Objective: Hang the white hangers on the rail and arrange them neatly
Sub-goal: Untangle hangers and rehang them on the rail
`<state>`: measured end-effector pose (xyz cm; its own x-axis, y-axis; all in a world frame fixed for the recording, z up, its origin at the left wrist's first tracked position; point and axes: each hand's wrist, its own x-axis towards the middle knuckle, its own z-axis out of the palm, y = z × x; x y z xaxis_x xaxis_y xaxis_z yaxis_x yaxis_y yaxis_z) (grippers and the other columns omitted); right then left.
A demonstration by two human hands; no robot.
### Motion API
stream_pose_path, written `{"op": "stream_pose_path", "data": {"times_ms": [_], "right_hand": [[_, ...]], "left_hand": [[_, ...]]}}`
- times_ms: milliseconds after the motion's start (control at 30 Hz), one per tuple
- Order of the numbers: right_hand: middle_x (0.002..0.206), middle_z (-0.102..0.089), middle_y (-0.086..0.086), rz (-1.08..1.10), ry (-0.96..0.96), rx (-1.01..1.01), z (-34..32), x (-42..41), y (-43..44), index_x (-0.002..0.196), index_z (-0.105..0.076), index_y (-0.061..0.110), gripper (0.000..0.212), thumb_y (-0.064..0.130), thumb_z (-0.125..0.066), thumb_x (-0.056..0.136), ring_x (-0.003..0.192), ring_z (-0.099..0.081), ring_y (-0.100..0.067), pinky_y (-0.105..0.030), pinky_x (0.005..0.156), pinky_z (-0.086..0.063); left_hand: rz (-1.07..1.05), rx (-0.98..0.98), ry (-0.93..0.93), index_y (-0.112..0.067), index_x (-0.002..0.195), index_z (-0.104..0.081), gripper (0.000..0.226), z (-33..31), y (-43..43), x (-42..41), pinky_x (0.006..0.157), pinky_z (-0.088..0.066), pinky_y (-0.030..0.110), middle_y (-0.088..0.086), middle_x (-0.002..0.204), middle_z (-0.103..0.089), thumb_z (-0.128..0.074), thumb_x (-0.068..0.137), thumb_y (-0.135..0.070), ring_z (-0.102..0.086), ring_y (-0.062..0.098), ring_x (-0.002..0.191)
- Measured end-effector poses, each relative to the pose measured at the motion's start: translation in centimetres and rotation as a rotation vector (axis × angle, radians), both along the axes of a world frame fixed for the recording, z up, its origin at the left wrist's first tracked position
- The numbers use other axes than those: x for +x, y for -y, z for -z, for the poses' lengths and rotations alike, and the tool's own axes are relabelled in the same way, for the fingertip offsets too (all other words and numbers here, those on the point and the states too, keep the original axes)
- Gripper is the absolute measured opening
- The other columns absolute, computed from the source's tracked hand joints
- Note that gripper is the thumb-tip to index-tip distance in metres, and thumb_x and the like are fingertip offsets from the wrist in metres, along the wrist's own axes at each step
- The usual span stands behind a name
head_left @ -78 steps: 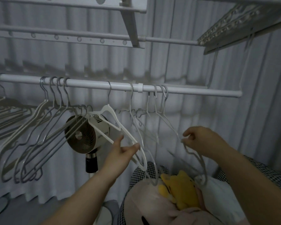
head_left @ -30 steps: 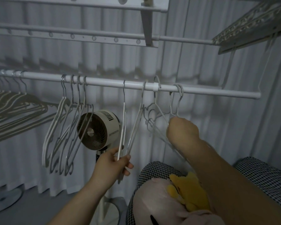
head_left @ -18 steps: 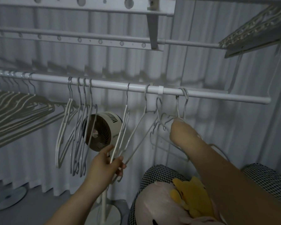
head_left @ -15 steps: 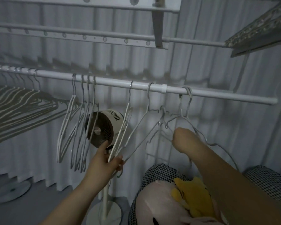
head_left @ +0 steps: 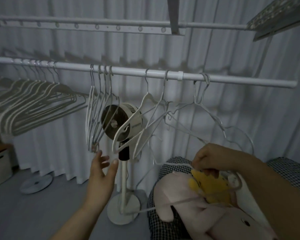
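Left hand is hovering wide open just under the white hangers, which are dangling slanted off the rail. Right hand is pinching a loose hanger, lying roughly sideways over the plush toy.

Brand lettering on fan (unreadable)

The white rail runs across from far left to right. A dense bunch of white hangers crowds its left end, their bodies fanned leftward. Right of them a close set of four hangs nearly edge-on. Two tilted hangers come next, their hooks spaced apart. Two thin hangers share one spot near the right end. A loose hanger sits low at near right, off the rail, pinched by the right hand.
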<state>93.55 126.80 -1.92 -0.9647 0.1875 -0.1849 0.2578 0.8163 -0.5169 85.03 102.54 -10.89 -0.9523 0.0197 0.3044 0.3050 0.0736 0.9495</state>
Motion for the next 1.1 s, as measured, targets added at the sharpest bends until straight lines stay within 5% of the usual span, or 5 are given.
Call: {"op": "stream_pose_path", "data": {"times_ms": [333, 567, 700, 1000, 1100], "right_hand": [[0.044, -0.063, 0.008, -0.206, 0.200, -0.186, 1.6, 8.0, 4.5, 0.082, -0.069, 0.017, 0.015, 0.006, -0.060, 0.085, 0.043, -0.055, 0.001, -0.011, 0.049, -0.045], [0.050, -0.064, 0.005, -0.184, 0.224, -0.244, 3.0, 12.3, 5.5, 0.091, -0.070, 0.013, 0.018, 0.001, -0.059, 0.084, 0.046, -0.057, 0.003, -0.009, 0.052, -0.046], [0.072, -0.066, 0.006, -0.094, 0.200, -0.124, 3.4, 12.5, 5.8, 0.108, -0.067, 0.006, 0.023, 0.010, -0.061, 0.085, 0.066, -0.060, 0.001, -0.009, 0.062, -0.045], [0.091, -0.065, -0.019, 0.374, -0.920, 0.286, 1.1, 10.0, 4.5, 0.093, -0.068, -0.002, 0.015, 0.004, -0.059, 0.083, 0.090, -0.056, -0.029, -0.021, 0.071, -0.041], [0.128, -0.048, -0.019, 0.477, -0.815, 0.432, -0.7, 8.4, 3.3, 0.123, -0.052, 0.004, 0.041, 0.018, -0.058, 0.085, 0.122, -0.037, -0.034, -0.035, 0.098, -0.028]], "left_hand": [[0.422, -0.734, 0.148, -0.020, 0.143, -0.019, 0.057, 6.1, 5.6, 8.4, 0.104, -0.028, 0.019, -0.002, 0.147, -0.033, -0.042, 0.094, -0.035, -0.036, 0.013, 0.131], [0.557, -0.609, 0.248, -0.020, 0.073, -0.052, 0.025, 5.8, 7.0, 13.0, 0.048, -0.039, 0.009, -0.006, 0.052, -0.053, -0.041, 0.096, -0.019, -0.048, 0.000, 0.038], [0.538, -0.549, 0.252, -0.015, 0.073, -0.055, 0.027, 3.3, 8.3, 14.2, 0.036, -0.033, 0.013, -0.005, 0.035, -0.052, -0.041, 0.096, -0.018, -0.042, 0.003, 0.027], [0.604, -0.572, 0.336, -0.001, 0.094, -0.053, 0.024, -0.9, 7.1, 16.0, 0.032, -0.035, 0.018, -0.004, 0.042, -0.060, -0.039, 0.097, -0.020, -0.051, 0.007, 0.030], [0.588, -0.549, 0.327, -0.004, 0.089, -0.052, 0.022, -2.2, 5.4, 16.1, 0.032, -0.036, 0.018, -0.002, 0.042, -0.059, -0.038, 0.097, -0.019, -0.051, 0.009, 0.030]]}}
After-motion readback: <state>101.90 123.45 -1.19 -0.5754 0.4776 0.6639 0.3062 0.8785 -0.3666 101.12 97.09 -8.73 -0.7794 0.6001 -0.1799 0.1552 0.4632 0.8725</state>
